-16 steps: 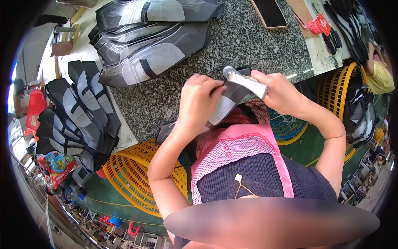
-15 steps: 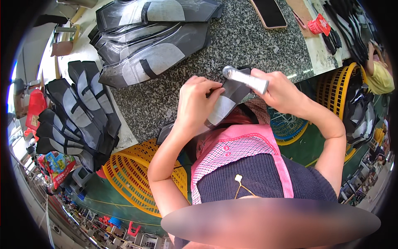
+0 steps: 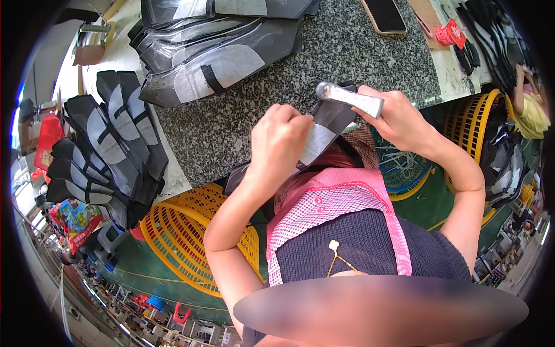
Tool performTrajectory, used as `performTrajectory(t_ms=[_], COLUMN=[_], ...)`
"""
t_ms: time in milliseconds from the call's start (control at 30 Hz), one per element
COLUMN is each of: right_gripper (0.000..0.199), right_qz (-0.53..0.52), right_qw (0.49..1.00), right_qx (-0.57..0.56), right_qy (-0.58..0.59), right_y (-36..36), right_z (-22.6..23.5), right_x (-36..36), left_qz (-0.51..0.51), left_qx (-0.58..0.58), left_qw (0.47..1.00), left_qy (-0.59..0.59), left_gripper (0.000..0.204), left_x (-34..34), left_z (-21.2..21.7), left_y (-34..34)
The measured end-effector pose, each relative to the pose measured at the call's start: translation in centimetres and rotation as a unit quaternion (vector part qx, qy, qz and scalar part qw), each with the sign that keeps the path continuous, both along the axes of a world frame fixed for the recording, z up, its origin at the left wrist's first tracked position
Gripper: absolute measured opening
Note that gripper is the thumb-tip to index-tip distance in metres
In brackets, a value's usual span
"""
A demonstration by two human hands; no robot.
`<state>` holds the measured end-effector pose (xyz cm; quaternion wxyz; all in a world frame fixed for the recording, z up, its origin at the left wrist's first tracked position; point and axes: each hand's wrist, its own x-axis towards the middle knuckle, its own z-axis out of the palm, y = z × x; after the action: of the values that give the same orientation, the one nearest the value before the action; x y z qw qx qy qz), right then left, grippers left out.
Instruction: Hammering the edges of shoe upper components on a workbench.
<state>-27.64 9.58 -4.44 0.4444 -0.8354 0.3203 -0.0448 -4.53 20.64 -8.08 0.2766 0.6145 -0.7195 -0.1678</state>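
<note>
A dark grey cut panel (image 3: pixel 319 143) with a light grey patch lies across the near edge of the granite worktop, in front of my pink apron. My left hand (image 3: pixel 278 139) is closed over its edge, thumb and fingers pressed together; whatever they pinch is hidden. In my right hand (image 3: pixel 398 118) is a silvery metal hammer (image 3: pixel 350 99), its rounded end above the panel's far end. My fingers hide its handle. Beyond my left hand, similar dark panels (image 3: pixel 225 66) with grey patches and black straps lie stacked.
More panels (image 3: pixel 113 144) fan out over the table's left side. A phone (image 3: pixel 384 15) and a small red container (image 3: pixel 450 33) are at the far right of the granite slab (image 3: pixel 214 141). Yellow baskets (image 3: pixel 199 243) stand on the green floor. Another person in yellow (image 3: pixel 530 110) is at the far right.
The left fingers have drawn together at the panel's edge, closing the gap seen before. The hammer stays over the panel's far end. The whole view has shifted slightly.
</note>
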Motion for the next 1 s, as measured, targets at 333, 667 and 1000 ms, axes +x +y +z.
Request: performTrajectory(t_ms=[333,667,1000], right_gripper=[0.018,0.015,0.026], right_qz=[0.034,0.034,-0.095], right_qw=[0.999,0.998,0.990], right_qx=[-0.027,-0.036,-0.101], right_qy=[-0.008,0.024,0.005], right_y=[1.3,1.5,0.1], right_z=[-0.8,-0.3,-1.9], right_x=[0.6,-0.1,-1.5], left_qz=[0.021,0.008,0.051], left_qx=[0.142,0.032,0.084], left_qw=[0.984,0.994,0.988], left_qy=[0.106,0.109,0.121], left_gripper=[0.008,0.010,0.018], left_x=[1.8,0.5,-1.0], left_z=[0.7,-0.3,0.1], left_y=[0.9,1.3,-3.9])
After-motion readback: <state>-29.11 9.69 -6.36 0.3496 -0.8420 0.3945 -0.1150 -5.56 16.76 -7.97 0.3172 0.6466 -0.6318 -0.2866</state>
